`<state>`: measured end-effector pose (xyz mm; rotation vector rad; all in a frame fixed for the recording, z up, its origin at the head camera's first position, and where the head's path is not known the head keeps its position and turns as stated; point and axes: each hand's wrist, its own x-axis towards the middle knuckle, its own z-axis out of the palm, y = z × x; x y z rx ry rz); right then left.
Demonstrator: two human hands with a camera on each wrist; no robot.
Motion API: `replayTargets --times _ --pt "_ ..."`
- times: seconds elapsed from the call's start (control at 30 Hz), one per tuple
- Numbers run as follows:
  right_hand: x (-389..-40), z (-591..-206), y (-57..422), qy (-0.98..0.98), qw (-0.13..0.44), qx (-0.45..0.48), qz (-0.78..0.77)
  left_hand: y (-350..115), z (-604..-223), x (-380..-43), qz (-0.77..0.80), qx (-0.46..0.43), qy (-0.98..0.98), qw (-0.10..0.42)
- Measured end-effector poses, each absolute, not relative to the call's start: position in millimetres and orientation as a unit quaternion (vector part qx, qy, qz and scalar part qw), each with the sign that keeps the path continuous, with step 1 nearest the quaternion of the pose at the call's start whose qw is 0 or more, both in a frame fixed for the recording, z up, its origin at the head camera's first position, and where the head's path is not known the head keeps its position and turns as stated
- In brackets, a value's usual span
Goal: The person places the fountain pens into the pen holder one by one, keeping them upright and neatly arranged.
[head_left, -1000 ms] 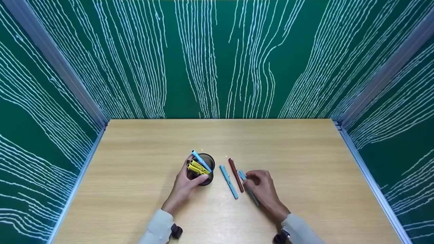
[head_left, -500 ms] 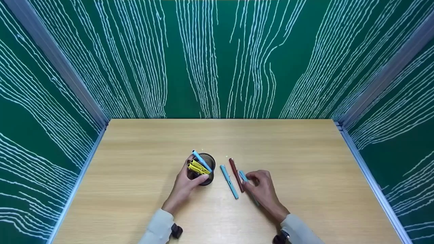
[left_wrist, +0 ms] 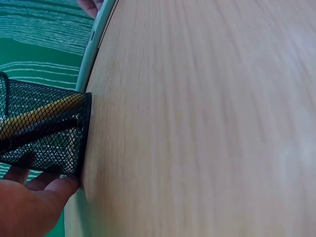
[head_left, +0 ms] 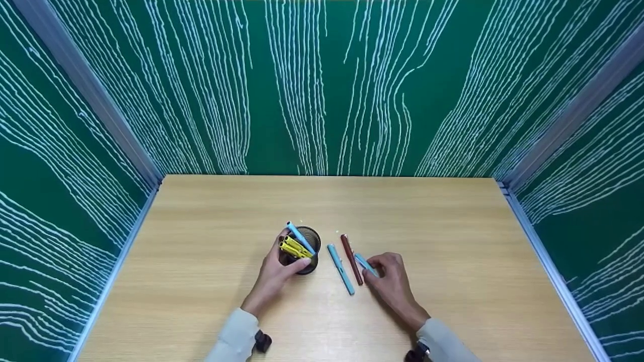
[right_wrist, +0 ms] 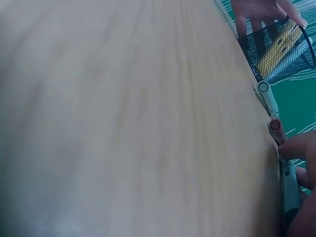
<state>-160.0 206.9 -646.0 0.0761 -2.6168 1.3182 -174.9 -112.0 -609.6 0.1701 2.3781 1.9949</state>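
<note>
My left hand (head_left: 276, 274) grips a black mesh pen cup (head_left: 314, 236) from its left side, fingers and thumb around the wall. Two yellow pens (head_left: 296, 247) and a light blue pen (head_left: 301, 237) lean inside, their ends above the rim. In the left wrist view, the mesh cup (left_wrist: 44, 123) stands on the table with the fingertips low on its wall. My right hand (head_left: 393, 281) pinches a blue pen (head_left: 366, 264) between thumb and fingers, covering its near end. In the right wrist view this pen (right_wrist: 290, 190) lies along the table surface under the fingers.
Between the hands, a teal pen (head_left: 341, 270) and a dark red pen (head_left: 351, 259) lie side by side on the wooden table (head_left: 241, 206). Green panels (head_left: 332, 90) with white wavy lines enclose the back and sides.
The blue pen at the right hand has turned, and its near end no longer shows beyond the hand. The left hand and cup stay in place.
</note>
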Motion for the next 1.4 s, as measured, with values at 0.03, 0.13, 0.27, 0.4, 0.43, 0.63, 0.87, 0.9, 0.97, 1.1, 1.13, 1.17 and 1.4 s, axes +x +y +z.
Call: replayTargets --times 0.03,0.13,0.27,0.4,0.43,0.63,0.87,0.9,0.97,1.1,1.13,1.17,1.4 --pt "-160 -646 207 -0.888 0.105 0.025 0.447 -112 -610 -175 0.638 0.055 0.768 0.013" --pt "-160 -647 207 -0.890 0.106 0.026 0.443 -112 -611 -176 0.636 0.052 0.769 0.013" --pt "-159 -648 207 -0.893 0.103 0.022 0.437 -112 -610 -176 0.652 0.043 0.756 0.032" --pt "-159 -649 208 -0.895 0.114 0.027 0.430 -112 -609 -176 0.667 0.046 0.743 0.035" --pt "-159 -649 208 -0.896 0.118 0.030 0.427 -111 -610 -176 0.670 0.048 0.740 0.034" --pt "-158 -649 211 -0.897 0.122 0.030 0.423 -110 -610 -177 0.679 0.055 0.731 0.030" --pt "-153 -638 215 -0.891 0.093 -0.008 0.444 -111 -609 -176 0.674 0.052 0.736 0.039" --pt "-153 -635 215 -0.890 0.089 -0.012 0.446 -112 -609 -175 0.674 0.054 0.736 0.039" --pt "-152 -632 217 -0.888 0.086 -0.019 0.452 -112 -609 -175 0.672 0.056 0.737 0.039" --pt "-152 -628 222 -0.883 0.093 -0.023 0.460 -112 -608 -175 0.673 0.054 0.736 0.041" --pt "-152 -627 223 -0.881 0.095 -0.024 0.462 -112 -608 -176 0.673 0.052 0.736 0.043" --pt "-152 -626 223 -0.880 0.096 -0.025 0.464 -112 -608 -176 0.674 0.051 0.736 0.044" --pt "-151 -616 226 -0.869 0.100 -0.030 0.484 -111 -607 -174 0.670 0.052 0.739 0.040"
